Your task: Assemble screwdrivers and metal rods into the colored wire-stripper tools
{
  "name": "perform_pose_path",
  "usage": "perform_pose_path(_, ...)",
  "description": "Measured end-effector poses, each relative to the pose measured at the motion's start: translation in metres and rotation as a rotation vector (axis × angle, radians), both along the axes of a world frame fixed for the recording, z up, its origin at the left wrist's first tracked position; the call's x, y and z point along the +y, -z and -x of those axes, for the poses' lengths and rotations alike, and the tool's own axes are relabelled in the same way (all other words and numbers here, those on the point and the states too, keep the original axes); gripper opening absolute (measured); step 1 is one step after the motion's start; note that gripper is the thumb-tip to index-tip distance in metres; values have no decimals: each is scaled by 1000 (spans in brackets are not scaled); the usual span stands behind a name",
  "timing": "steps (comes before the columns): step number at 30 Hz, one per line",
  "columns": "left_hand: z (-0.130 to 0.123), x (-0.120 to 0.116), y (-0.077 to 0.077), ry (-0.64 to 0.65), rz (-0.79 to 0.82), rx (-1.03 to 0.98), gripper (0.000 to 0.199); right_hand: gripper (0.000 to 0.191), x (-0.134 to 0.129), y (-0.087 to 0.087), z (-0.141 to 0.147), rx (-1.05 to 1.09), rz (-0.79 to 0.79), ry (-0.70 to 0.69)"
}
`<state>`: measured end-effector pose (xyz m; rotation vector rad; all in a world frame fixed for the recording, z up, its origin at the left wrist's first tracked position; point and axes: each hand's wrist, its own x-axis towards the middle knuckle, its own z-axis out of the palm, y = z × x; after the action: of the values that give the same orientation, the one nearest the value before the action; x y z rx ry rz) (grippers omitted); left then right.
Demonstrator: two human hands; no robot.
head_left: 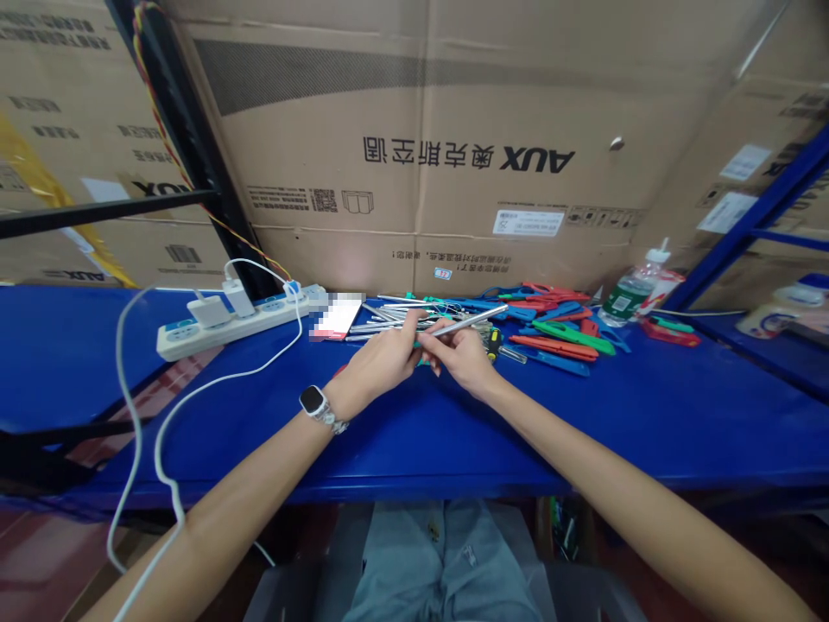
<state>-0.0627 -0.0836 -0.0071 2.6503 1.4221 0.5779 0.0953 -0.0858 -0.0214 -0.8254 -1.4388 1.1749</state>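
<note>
Both hands meet above the blue tabletop [401, 432]. My right hand [467, 356] is closed around a slim silver metal rod [471, 320], which slants up to the right. My left hand [387, 356], with a watch on its wrist, is closed at the rod's lower end, where a bit of green shows between the fingers. What exactly that hand pinches is partly hidden. Just behind the hands lies a heap of silver rods [376, 326]. Right of my right hand rests a screwdriver with a yellow and black handle [494, 342].
Red, blue and green plastic pieces [563, 333] are piled to the right, before a water bottle [638, 289]. At left are a white power strip [252, 318] with plugs and a trailing white cable [165, 432]. A large cardboard box [414, 112] walls off the back.
</note>
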Motion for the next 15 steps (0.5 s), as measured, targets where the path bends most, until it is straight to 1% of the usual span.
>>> perform_pose_path(3, 1, -1, -2, 10, -30, -85, 57, 43, -2, -5, -2, 15, -46, 22)
perform_pose_path(5, 5, -1, -5, 51, -81, -136, 60, 42, -2, -5, -7, 44, -73, 63)
perform_pose_path(7, 14, 1, -9, 99, -158, -126, 54, 42, -2, -5, -14, 85, -72, 112)
perform_pose_path(8, 19, 2, -10, 87, -194, -80, 46, 42, -1, -4, -18, 105, -61, 135)
perform_pose_path(10, 28, 4, -12, 0, -176, 59, 24, 44, 0, -2, -24, 133, -32, 166)
perform_pose_path(12, 32, 5, -12, -59, -112, 172, 17, 45, 1, -2, -26, 154, -19, 187)
perform_pose_path(15, 29, 4, -8, -56, -63, 211, 14, 45, 1, -2, -26, 163, -27, 214)
